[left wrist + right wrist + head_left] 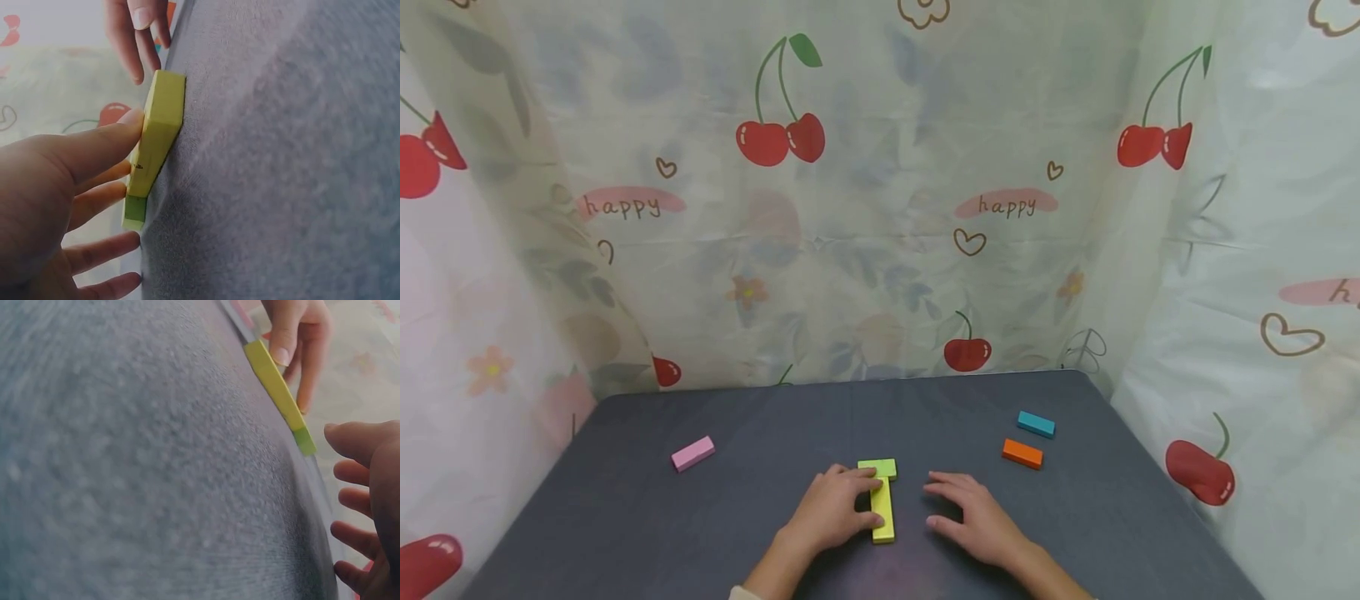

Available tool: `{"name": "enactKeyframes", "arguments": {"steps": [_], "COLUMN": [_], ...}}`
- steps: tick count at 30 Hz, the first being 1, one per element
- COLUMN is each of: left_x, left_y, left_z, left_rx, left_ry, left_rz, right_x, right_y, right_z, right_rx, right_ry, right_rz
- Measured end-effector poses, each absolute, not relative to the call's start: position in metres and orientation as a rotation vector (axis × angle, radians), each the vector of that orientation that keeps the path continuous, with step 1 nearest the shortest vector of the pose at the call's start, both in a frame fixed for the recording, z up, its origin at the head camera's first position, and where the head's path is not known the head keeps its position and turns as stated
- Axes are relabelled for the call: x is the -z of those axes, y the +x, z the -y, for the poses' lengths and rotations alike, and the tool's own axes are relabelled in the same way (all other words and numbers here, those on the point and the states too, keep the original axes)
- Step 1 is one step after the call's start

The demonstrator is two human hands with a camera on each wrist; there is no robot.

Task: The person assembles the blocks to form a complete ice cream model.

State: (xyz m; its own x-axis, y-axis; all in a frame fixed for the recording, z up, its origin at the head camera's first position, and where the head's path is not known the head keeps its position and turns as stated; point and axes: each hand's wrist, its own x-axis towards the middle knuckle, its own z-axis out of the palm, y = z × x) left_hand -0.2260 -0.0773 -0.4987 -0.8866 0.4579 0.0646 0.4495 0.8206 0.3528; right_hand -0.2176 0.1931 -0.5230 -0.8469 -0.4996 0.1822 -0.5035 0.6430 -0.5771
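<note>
A yellow block (884, 505) lies lengthwise on the dark grey table, and a light green block (880, 467) lies crosswise at its far end, so the two form a T. My left hand (831, 507) is at the yellow block's left side, thumb and fingertips touching its upper surface and edge. In the left wrist view the thumb rests by the top of the yellow block (164, 103), with the green block (135, 211) beyond it. To the right of the T, my right hand (977, 517) hovers apart from the blocks, fingers spread and relaxed, holding nothing.
A pink block (693, 454) lies on the left of the table (760, 433). Toward the back right are an orange block (1022, 454) and a blue block (1037, 424), close together. A cherry-patterned curtain (865, 208) stands behind the table and along both sides.
</note>
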Motion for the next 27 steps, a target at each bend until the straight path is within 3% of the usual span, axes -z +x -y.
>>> {"name": "enactKeyframes", "arguments": {"steps": [14,27], "left_x": [0.5,0.505], "left_y": [-0.221,-0.219], "left_z": [0.078,0.075], "left_rx": [-0.754,-0.805], "left_ry": [0.687,0.67], "left_rz": [-2.978,-3.033], "right_x": [0.524,0.517], "right_y": [-0.218,-0.227], "right_z": [-0.2,-0.227], "right_rx": [-1.031,-1.0], "right_ry": [0.714,0.352], "right_rz": [2.817,2.739]}}
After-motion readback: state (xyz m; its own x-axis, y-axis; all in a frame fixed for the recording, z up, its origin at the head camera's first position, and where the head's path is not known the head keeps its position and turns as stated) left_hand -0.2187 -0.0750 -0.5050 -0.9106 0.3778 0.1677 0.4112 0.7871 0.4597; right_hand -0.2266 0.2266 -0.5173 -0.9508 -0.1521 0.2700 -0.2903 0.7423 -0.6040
